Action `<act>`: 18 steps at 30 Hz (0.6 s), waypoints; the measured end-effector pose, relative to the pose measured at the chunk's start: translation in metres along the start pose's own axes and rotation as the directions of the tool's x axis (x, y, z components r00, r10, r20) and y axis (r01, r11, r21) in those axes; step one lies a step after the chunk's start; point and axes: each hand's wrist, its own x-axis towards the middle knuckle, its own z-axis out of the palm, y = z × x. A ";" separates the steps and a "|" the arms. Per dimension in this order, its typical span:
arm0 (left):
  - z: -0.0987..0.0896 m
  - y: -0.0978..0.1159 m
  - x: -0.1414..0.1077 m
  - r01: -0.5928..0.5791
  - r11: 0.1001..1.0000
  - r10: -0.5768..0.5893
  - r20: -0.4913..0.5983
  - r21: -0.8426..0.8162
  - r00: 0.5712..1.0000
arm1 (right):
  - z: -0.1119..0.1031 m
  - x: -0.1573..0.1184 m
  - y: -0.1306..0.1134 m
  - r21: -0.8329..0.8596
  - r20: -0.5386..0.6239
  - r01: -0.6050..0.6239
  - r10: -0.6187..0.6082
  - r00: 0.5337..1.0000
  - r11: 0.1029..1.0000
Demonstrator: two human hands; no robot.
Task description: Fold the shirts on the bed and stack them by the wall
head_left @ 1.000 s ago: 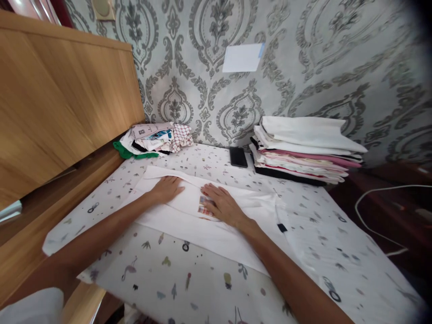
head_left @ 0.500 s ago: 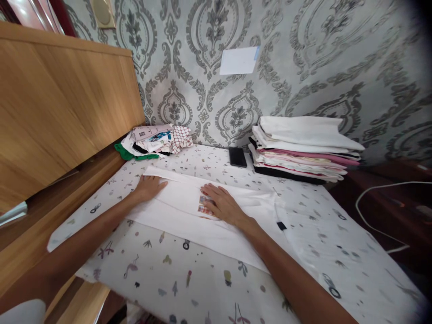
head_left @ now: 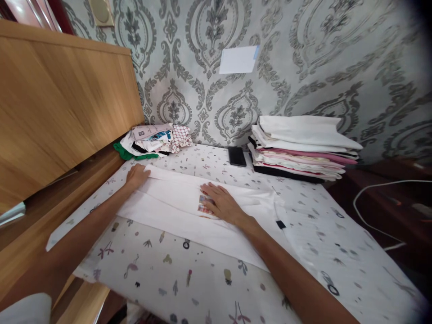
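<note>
A white shirt [head_left: 175, 216] lies folded into a long strip on the patterned cover, with a plaid print near its middle and a small black label [head_left: 281, 224] towards its right end. At the strip's far left corner is my left hand [head_left: 137, 175], its fingers curled closed on the fabric edge. My right hand [head_left: 221, 203] rests flat on the shirt with fingers stretched out, partly covering the plaid print.
Behind the shirt a dark phone [head_left: 237, 156] lies near the wall. A tall stack of folded clothes [head_left: 300, 150] stands at the back right, a looser clothes pile [head_left: 151, 141] at the back left. A wooden cabinet [head_left: 67, 108] borders the left, a white cable [head_left: 357, 198] the right.
My left hand has slid left from lying on the shirt to its far left corner, and its fingers have closed there. My right hand stays in place.
</note>
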 end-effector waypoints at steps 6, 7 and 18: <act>-0.002 0.002 0.000 -0.041 0.995 0.043 -0.011 0.086 0.999 | 0.001 0.000 0.003 -0.029 0.010 0.018 -0.018 1.000 0.999; -0.003 0.002 0.000 -0.042 0.995 0.043 -0.010 0.093 0.999 | 0.000 0.000 0.003 -0.036 0.023 0.021 -0.021 1.000 0.999; 0.029 0.058 -0.025 -0.643 0.765 0.629 0.184 0.025 0.756 | -0.009 0.049 -0.043 -0.064 0.134 0.077 -0.068 0.989 0.995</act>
